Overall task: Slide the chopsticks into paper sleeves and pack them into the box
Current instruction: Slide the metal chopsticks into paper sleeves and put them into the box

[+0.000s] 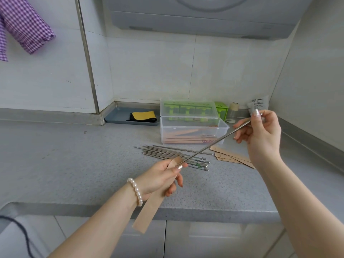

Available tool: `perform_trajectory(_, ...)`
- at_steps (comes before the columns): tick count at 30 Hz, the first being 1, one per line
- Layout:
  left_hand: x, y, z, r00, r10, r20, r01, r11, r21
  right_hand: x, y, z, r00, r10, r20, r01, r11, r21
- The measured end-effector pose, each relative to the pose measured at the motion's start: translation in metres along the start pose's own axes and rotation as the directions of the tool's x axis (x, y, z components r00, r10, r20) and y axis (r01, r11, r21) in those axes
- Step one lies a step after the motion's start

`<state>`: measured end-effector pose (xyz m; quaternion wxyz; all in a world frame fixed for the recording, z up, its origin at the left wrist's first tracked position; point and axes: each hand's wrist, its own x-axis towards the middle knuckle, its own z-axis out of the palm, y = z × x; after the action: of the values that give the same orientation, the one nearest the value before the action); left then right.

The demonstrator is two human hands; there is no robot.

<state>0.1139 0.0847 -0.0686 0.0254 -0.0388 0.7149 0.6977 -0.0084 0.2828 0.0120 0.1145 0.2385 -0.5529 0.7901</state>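
The left hand [160,178] pinches the open end of a thin, floppy paper sleeve [149,207], and the right hand [260,131] holds the top of a hard, shiny metal chopstick [216,141] whose tip is at the sleeve's mouth. The chopstick looks smooth and slippery, so hold it near the top. More chopsticks [175,155] lie on the gray desk [74,155] by the clear box [193,135].

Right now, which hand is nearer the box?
Right. The right hand holds a chopstick just beside the box; the left hand, holding a sleeve, is nearer the counter's front edge.
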Motion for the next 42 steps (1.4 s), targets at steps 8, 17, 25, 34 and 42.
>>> perform_trajectory(8, 0.000, 0.005, 0.003, 0.998, 0.012, 0.067, -0.012, 1.000, -0.011, 0.006, -0.003, -0.007, 0.996, 0.061, -0.060, -0.060, 0.998, 0.030)
perform_trajectory(17, 0.001, 0.009, 0.004, 0.988, 0.019, 0.156, 0.017, 0.974, -0.228, 0.010, -0.017, -0.014, 0.995, -0.018, -0.096, 0.025, 0.997, 0.069)
perform_trajectory(25, 0.000, 0.008, 0.006, 0.978, 0.020, 0.210, 0.044, 0.954, -0.295, 0.001, -0.028, -0.004, 0.995, -0.093, -0.020, 0.094, 0.994, 0.058)
perform_trajectory(34, -0.002, 0.006, 0.006, 0.983, -0.005, 0.185, 0.042, 0.979, -0.200, -0.002, -0.031, -0.004, 0.994, -0.112, -0.016, 0.112, 0.992, 0.058)
perform_trajectory(42, -0.001, 0.006, 0.012, 0.991, -0.042, 0.129, 0.069, 0.974, -0.215, -0.007, -0.032, -0.004, 0.990, -0.139, 0.013, 0.139, 0.990, 0.031)
